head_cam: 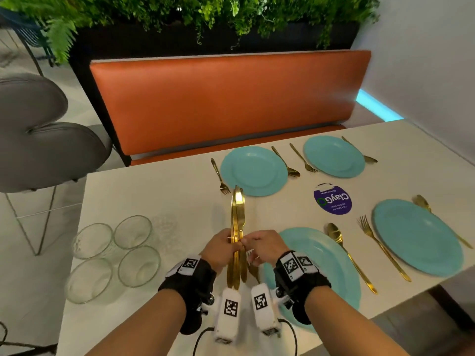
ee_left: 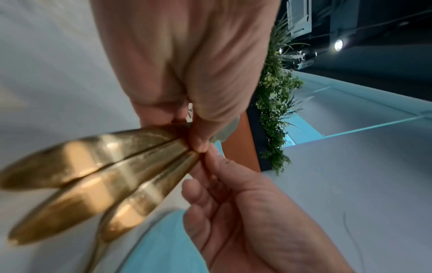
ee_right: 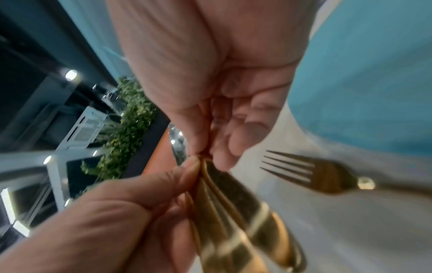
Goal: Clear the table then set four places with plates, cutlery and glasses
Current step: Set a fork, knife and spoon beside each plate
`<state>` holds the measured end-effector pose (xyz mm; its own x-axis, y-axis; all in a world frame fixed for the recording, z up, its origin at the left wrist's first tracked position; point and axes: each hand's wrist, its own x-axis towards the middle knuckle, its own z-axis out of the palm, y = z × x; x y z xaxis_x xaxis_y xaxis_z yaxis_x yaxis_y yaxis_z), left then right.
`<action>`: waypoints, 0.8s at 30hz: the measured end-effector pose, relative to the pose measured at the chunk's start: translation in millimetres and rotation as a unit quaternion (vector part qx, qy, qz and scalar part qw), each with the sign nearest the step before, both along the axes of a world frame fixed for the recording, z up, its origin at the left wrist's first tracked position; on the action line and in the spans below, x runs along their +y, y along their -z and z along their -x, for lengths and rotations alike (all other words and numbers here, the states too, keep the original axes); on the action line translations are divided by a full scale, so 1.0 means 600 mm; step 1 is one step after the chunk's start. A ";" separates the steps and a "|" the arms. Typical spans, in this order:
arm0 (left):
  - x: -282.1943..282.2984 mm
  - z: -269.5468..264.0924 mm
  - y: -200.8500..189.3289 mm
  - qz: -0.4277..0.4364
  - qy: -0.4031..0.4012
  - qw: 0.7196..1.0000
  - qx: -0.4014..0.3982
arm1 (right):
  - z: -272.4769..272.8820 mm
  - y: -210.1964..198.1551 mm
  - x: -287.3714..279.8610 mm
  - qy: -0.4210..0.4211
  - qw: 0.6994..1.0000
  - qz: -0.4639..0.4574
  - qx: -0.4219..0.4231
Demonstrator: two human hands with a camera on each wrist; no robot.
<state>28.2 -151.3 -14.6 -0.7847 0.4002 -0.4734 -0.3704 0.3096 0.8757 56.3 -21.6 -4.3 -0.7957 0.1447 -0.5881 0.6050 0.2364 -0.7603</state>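
My left hand [head_cam: 229,242] grips a bundle of gold knives [head_cam: 238,214] by the handles, blades pointing away from me above the white table [head_cam: 159,191]. My right hand [head_cam: 244,244] pinches one knife of the bundle, right beside the left thumb. In the left wrist view the knife handles [ee_left: 98,175] fan out toward the camera. In the right wrist view a gold fork [ee_right: 315,175] lies on the table under my hands, beside the near turquoise plate [head_cam: 326,263]. Three more turquoise plates [head_cam: 253,170] [head_cam: 334,156] [head_cam: 416,235] each have a fork and a spoon beside them.
Several empty glasses [head_cam: 133,232] stand grouped at the table's left end. A round purple sticker [head_cam: 332,200] sits between the plates. An orange bench [head_cam: 226,98] runs behind the table, and a grey chair [head_cam: 38,140] stands to the left.
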 end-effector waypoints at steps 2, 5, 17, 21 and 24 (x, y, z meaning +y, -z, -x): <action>-0.008 -0.012 0.005 0.011 0.010 1.000 0.000 | -0.020 0.000 -0.012 0.055 0.998 0.026 -0.002; -0.021 -0.031 0.007 0.006 0.022 1.000 -0.001 | -0.046 -0.001 -0.028 0.102 0.994 0.032 0.004; -0.049 -0.073 -0.001 -0.025 0.017 0.999 -0.019 | -0.110 -0.008 -0.063 0.209 0.961 0.180 -0.016; -0.053 -0.084 0.005 -0.034 0.029 0.998 -0.035 | -0.124 -0.001 -0.062 0.196 0.960 0.195 -0.033; -0.055 -0.087 0.008 -0.019 0.019 0.999 -0.020 | -0.133 0.006 -0.062 0.181 0.970 0.162 -0.031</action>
